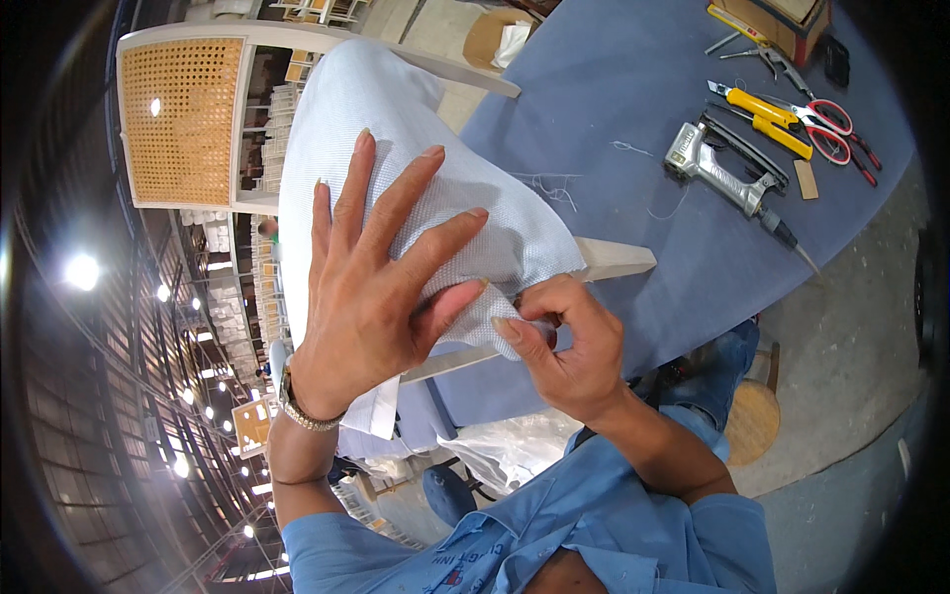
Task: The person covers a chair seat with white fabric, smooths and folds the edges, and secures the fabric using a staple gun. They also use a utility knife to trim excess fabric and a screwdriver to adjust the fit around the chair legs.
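Observation:
A chair with a cane back panel [184,124] and pale wooden legs [616,258] lies on its side on the blue-covered table. Light blue woven fabric [371,99] drapes over its seat. My left hand [376,287] rests flat on the fabric with its fingers spread. Beside it, my right hand [569,346] pinches a gathered edge of the fabric between thumb and fingers, close to a chair leg. Part of the fabric fold is hidden beneath my hands.
On the blue table [574,109] to the right lie a silver staple gun [727,163] with a hose, yellow cutters [762,109], red-handled scissors [829,129] and pliers. A cardboard box [787,25] stands at the far right. Below the table are a round wooden stool [752,423] and clear plastic sheeting [520,445].

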### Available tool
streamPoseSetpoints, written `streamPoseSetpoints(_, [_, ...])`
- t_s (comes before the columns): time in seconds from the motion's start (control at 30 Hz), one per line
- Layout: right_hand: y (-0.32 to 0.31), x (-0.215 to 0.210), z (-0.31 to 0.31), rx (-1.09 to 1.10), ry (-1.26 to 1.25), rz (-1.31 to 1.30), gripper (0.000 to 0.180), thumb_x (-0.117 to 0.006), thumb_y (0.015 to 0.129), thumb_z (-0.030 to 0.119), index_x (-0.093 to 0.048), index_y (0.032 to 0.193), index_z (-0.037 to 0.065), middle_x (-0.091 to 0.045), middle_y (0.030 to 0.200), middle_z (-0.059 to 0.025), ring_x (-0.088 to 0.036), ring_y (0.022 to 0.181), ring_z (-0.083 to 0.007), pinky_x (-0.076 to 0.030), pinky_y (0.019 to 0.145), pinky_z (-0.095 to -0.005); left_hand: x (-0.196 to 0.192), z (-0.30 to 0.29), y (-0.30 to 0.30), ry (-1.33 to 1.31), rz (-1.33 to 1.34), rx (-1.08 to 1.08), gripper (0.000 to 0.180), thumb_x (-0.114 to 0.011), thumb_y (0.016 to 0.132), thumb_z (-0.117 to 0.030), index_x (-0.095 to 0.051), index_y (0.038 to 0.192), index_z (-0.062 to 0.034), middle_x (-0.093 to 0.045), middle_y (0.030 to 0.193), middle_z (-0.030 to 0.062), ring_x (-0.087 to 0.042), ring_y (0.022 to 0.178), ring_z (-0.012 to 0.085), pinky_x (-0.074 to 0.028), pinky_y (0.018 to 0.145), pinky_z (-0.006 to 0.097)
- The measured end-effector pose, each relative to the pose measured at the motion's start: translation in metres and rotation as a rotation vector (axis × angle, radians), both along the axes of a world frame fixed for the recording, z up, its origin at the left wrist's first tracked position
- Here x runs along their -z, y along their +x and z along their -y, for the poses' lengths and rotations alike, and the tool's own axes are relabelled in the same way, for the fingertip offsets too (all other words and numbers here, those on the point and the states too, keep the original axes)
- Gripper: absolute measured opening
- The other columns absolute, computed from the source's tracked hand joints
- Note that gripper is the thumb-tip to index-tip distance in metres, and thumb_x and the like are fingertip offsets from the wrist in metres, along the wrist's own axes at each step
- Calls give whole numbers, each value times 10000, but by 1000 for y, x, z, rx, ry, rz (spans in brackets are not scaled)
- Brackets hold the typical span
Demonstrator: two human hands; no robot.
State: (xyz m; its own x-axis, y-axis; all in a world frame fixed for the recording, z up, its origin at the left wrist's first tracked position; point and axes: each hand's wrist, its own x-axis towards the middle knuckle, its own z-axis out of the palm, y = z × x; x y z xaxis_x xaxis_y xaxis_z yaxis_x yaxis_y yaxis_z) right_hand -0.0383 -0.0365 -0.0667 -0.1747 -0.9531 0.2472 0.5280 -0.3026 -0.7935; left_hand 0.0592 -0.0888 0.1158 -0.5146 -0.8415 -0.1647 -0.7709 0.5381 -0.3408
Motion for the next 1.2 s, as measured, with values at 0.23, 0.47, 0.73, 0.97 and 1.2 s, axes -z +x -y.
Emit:
streamPoseSetpoints(0.23, [-5, -1, 1, 20, -71, -165, 193, -738, 907, 134, -655, 1019, 0, -637, 714, -106, -652, 594, -228, -509, 552, -314, 1, -1, 2, -5, -8, 3, 469, -791, 794, -396, -697, 1227, -245, -449, 1540, 98, -236, 1497, 455, -229, 1095, 744])
streamPoseSetpoints(0.47, [-5, 8, 1, -145, -100, -95, 263, -686, 951, 124, -672, 1184, 3, -726, 865, -140, -702, 670, -235, -547, 610, -327, -1, 0, 0, -11, 20, 15, 454, -747, 829, -427, -708, 1217, -197, -481, 1516, 136, -256, 1496, 448, -254, 1142, 639])
streamPoseSetpoints(0.73, [-16, 26, 20, -645, -35, 182, 264, -597, 1024, 168, -688, 1248, 60, -692, 812, -68, -591, 629, -89, -484, 567, -241, 0, 4, 3, 39, -26, -37, 514, -775, 759, -512, -716, 1204, -262, -450, 1541, 97, -223, 1502, 452, -204, 1097, 755])
streamPoseSetpoints(0.97, [-14, 10, 15, -565, 95, 205, 193, -598, 1027, 193, -671, 1096, 28, -624, 678, -33, -566, 567, -81, -459, 531, -244, 4, 0, -4, -21, 30, -54, 557, -745, 734, -539, -734, 1149, -168, -501, 1495, 149, -274, 1486, 448, -275, 1174, 605])
streamPoseSetpoints(1.2, [-2, 20, 9, -85, -86, -278, 217, -690, 962, 201, -606, 845, 38, -643, 677, -103, -652, 567, -195, -499, 527, -316, 7, -2, -3, -58, 19, -35, 515, -757, 759, -497, -730, 1152, -165, -497, 1500, 145, -285, 1484, 443, -306, 1165, 598])
